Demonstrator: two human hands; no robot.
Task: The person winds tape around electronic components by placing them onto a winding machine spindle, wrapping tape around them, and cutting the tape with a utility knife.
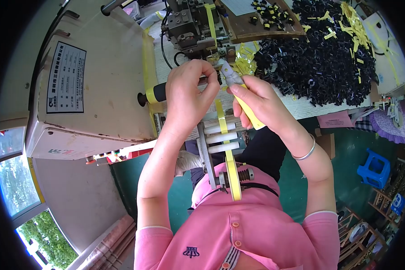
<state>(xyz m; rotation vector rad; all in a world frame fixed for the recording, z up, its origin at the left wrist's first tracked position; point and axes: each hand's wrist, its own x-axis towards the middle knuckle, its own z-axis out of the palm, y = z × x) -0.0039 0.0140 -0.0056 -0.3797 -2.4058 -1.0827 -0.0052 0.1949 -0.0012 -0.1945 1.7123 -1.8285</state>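
Observation:
My right hand [258, 99] grips a utility knife [248, 108] with a yellow handle and a grey metal front end, which points up and left toward the machine. My left hand [189, 87] is closed in a pinch close to the knife's tip. What its fingertips hold is too small and hidden to make out. Just beyond both hands stands a dark metal machine [184, 29] with yellow tape on it. Below the hands, a yellow tape strip [230, 164] passes over white rollers [222, 137] to a reel near my waist.
A large heap of small black parts [317, 67] covers the bench on the right, with yellow scraps [356, 29] among them. A wooden board [261, 31] bears more parts at the back. The beige machine housing [108, 76] stands at left. A blue stool [373, 168] is on the floor.

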